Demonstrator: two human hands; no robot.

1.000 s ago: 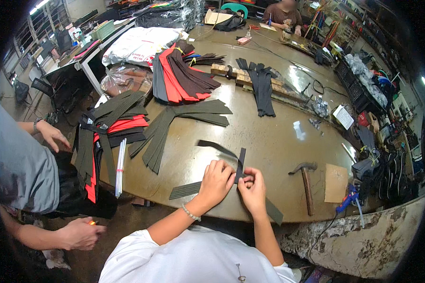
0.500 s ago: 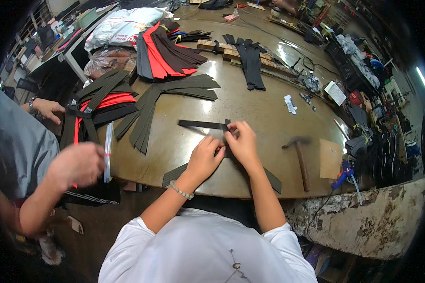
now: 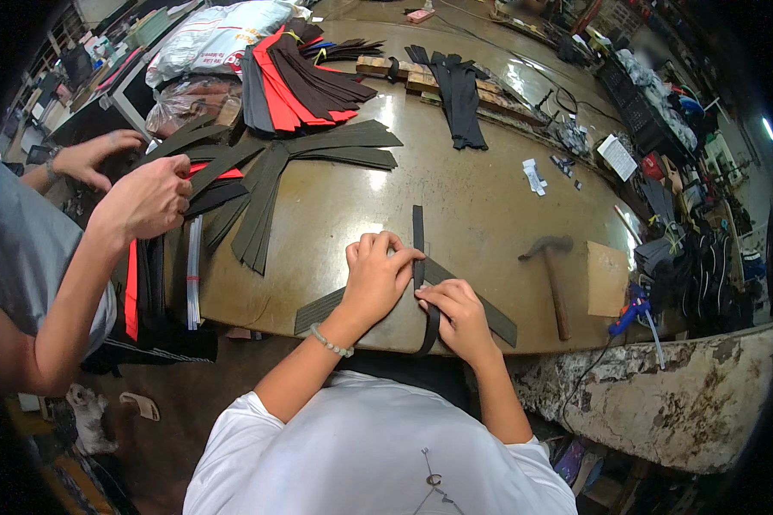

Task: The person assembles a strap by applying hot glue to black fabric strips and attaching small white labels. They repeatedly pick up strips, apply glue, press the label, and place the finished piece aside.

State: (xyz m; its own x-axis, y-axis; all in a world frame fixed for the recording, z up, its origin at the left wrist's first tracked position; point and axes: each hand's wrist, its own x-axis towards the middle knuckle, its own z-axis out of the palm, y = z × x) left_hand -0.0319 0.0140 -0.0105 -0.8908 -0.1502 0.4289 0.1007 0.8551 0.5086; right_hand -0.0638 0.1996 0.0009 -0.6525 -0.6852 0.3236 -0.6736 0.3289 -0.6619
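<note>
A narrow black strap (image 3: 431,333) runs between my hands and curls down over the table's near edge. My right hand (image 3: 460,319) is closed, its thumb and fingertips pinching it. My left hand (image 3: 376,273) is closed just above, fingertips pressed on the strap where it crosses the strips. Dark green-grey ribbed strips (image 3: 496,321) slant out to the right beneath my hands, and more ribbed strips (image 3: 319,314) slant out to the left. Their middle is partly hidden by my fingers. A short dark end (image 3: 417,221) points away from me, flat on the table.
At left a co-worker's hands (image 3: 146,197) handle a bundle of dark and red strips. Fanned strips (image 3: 262,206) and a red-brown bundle (image 3: 305,81) lie beyond. To the right are a hammer (image 3: 553,283), a brown card (image 3: 606,279) and a blue glue gun (image 3: 634,311).
The strap's free length, stretched out leftward before, now hangs toward me. My right hand moved nearer to me, my left slightly away. The co-worker's near hand moved up onto the bundle.
</note>
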